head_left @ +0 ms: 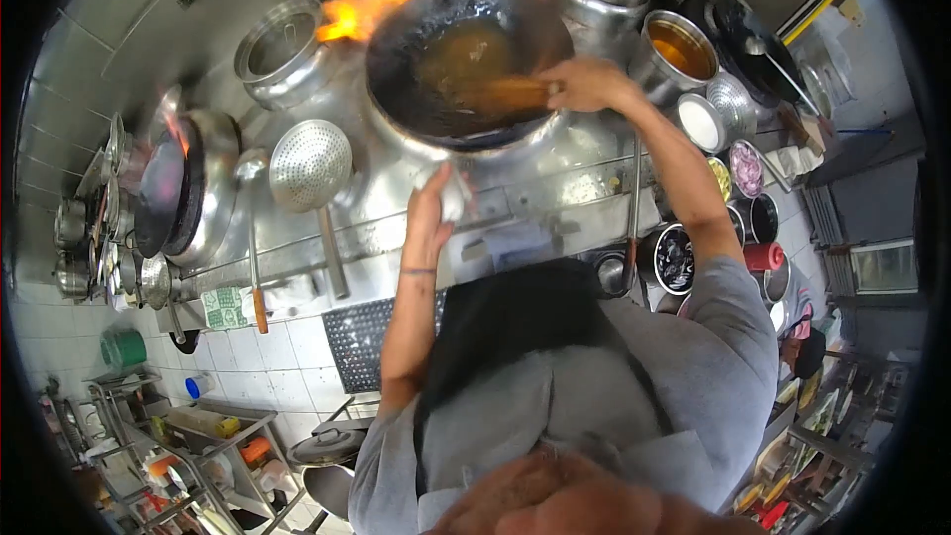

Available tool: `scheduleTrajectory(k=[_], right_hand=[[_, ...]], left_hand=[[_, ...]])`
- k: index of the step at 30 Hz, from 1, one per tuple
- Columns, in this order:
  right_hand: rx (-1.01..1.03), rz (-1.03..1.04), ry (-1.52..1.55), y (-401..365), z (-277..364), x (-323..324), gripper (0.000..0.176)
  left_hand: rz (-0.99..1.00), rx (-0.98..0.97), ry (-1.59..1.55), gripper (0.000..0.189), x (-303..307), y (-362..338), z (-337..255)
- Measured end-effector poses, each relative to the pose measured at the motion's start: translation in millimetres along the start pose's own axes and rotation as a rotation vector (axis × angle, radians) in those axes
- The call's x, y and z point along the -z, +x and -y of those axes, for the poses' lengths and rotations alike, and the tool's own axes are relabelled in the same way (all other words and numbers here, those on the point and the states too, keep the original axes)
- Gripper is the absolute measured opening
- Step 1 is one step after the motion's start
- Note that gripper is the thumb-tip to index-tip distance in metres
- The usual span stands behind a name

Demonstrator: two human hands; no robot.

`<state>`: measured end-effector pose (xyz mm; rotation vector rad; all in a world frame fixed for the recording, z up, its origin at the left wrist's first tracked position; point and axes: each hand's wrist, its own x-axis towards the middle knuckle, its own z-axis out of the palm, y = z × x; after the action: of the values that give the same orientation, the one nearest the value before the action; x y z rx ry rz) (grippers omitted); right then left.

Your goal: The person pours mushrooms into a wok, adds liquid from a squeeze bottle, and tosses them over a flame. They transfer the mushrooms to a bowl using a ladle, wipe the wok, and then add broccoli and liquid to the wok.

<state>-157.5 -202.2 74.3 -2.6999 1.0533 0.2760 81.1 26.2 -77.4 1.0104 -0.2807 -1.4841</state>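
Observation:
A large black wok (396, 64) sits on the burner, with flames (381, 0) rising behind its rim and brownish liquid (461, 54) inside. My right hand (586, 85) is closed on a wooden-looking brush or whisk (505, 92), blurred by motion, whose far end is low in the wok. In front of the wok, my left hand (428, 206) is closed around a whitish cloth (455, 196) over the steel counter, apart from the wok's rim.
A perforated skimmer (311, 164) lies left of the wok, beside a wooden-handled ladle (256, 238). Lidded pots (287, 50) flank the wok. On the right stand a pot of orange liquid (682, 48), a white bowl (700, 123) and a second wok (758, 40).

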Motion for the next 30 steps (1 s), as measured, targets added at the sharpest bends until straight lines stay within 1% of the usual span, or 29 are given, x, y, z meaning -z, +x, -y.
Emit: scheduleTrajectory(k=[3,4,6,7,10,11,12,13,14,16,17,18,20,22,23,27,30], right_hand=[[-0.29,-0.388,0.264,-56.0,1.1,-7.9,0.059],[-0.293,-0.472,0.312,-66.2,6.3,-17.8,0.059],[-0.303,-0.639,0.406,-81.5,14.8,-38.0,0.058],[-0.346,-0.595,0.409,-77.4,11.4,-59.3,0.056],[-0.406,-0.473,0.296,-73.8,13.2,-95.8,0.054],[-0.401,-0.577,0.324,-74.5,15.6,-101.1,0.053],[-0.387,-0.628,0.355,-76.2,12.6,-102.8,0.053],[-0.377,-0.668,0.393,-83.6,19.8,-97.3,0.053],[-0.367,-0.706,0.432,-90.2,28.3,-93.2,0.053],[-0.409,-0.684,0.403,-87.7,35.4,-94.8,0.053],[-0.421,-0.667,0.368,-76.7,31.9,-106.9,0.053],[-0.432,-0.65,0.335,-67.7,29.3,-118.9,0.053],[-0.411,-0.682,0.408,-59.9,29.0,-139.3,0.054],[-0.372,-0.745,0.502,-57.8,24.3,-140.9,0.055],[-0.354,-0.785,0.567,-68.4,29.4,-137.9,0.055],[-0.375,-0.929,0.749,-99.1,28.8,-137.6,0.057],[-0.453,-0.964,0.763,-120.4,20.0,-132.5,0.056]], left_hand=[[-0.001,0.022,-0.15,0.058,-15.5,13.8,-10.4],[0.006,0.038,-0.206,0.064,-21.3,18.7,-15.3],[-0.034,0.041,-0.162,0.076,-26.1,42.8,-17.9],[0.004,0.109,-0.162,0.077,-24.7,58.2,-19.8],[-0.03,0.204,-0.075,0.058,-39.5,81.0,-19.4],[-0.055,0.267,-0.094,0.053,-41.8,85.7,-20.7],[-0.082,0.329,-0.118,0.051,-42.6,89.9,-22.0],[-0.061,0.334,-0.166,0.05,-46.8,85.2,-28.2],[-0.069,0.385,-0.2,0.049,-37.5,95.8,-28.0],[-0.08,0.474,-0.281,0.048,-23.1,122.9,-26.4],[-0.052,0.475,-0.295,0.039,-23.1,124.6,-26.0],[-0.039,0.468,-0.281,0.034,-23.0,127.2,-24.9],[-0.021,0.449,-0.248,0.023,-9.3,136.7,-18.7],[0.008,0.371,-0.191,0.014,-3.7,133.1,-14.6],[-0.103,0.312,-0.188,0.016,-10.9,123.7,-12.6],[-0.161,0.137,-0.109,0.015,-9.1,95.6,2.1],[-0.239,0.048,-0.023,0.016,-21.5,78.5,3.0]])
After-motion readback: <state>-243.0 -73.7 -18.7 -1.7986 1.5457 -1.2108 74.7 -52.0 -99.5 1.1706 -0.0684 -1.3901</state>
